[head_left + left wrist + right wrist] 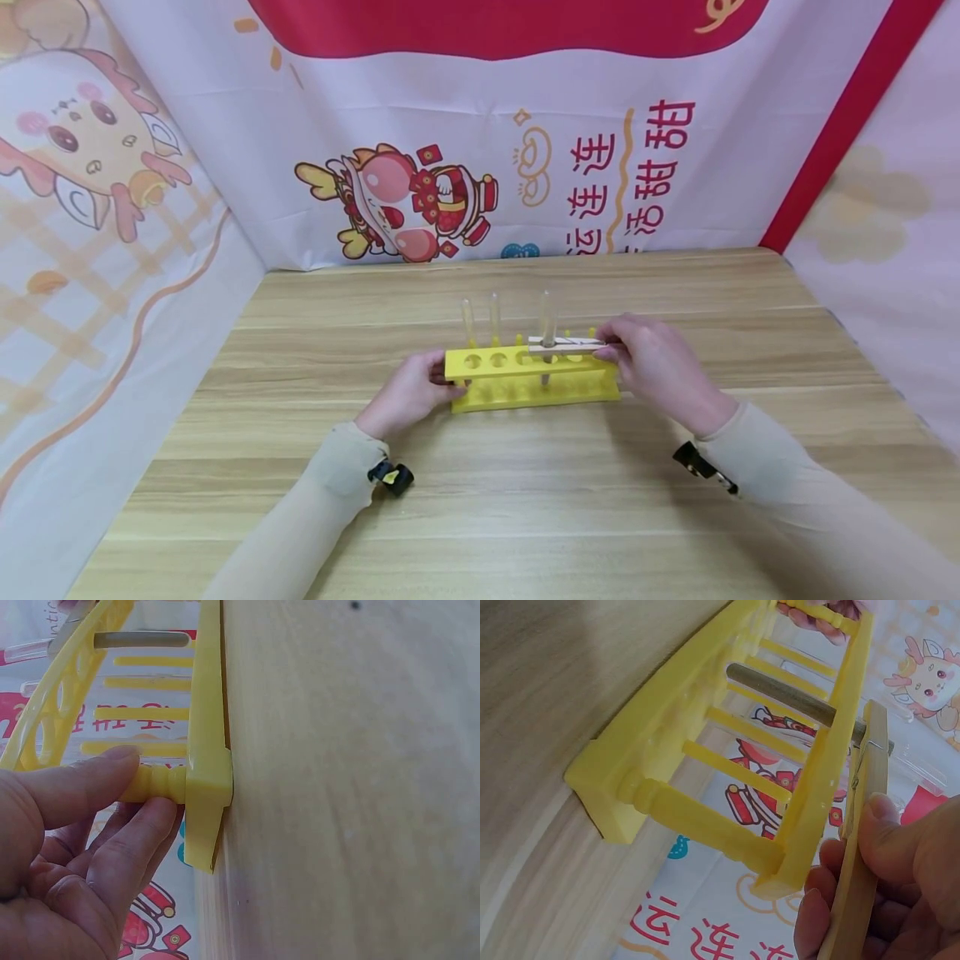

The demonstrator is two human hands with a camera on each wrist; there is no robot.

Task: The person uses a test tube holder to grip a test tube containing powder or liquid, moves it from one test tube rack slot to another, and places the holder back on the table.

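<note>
A yellow test tube rack (pixel 536 406) stands on the table. My left hand (pixel 408 392) grips the rack's left end post, thumb on one side and fingers on the other, as the left wrist view shows. A glass test tube (pixel 546 312) passes through a hole in the top plate. Its lower part (pixel 780 694) looks filled with grey-brown matter. Around this tube, close over the top plate, sits a wooden test tube clamp (pixel 566 348) with a metal spring. My right hand (pixel 915 862) holds the clamp's handle between thumb and fingers at the rack's right end.
Two more clear tubes, one at the far left (pixel 468 321) and one beside it (pixel 495 317), stand over pegs along the rack's back. The wooden table (pixel 480 517) meets a printed cloth backdrop (pixel 450 100) behind.
</note>
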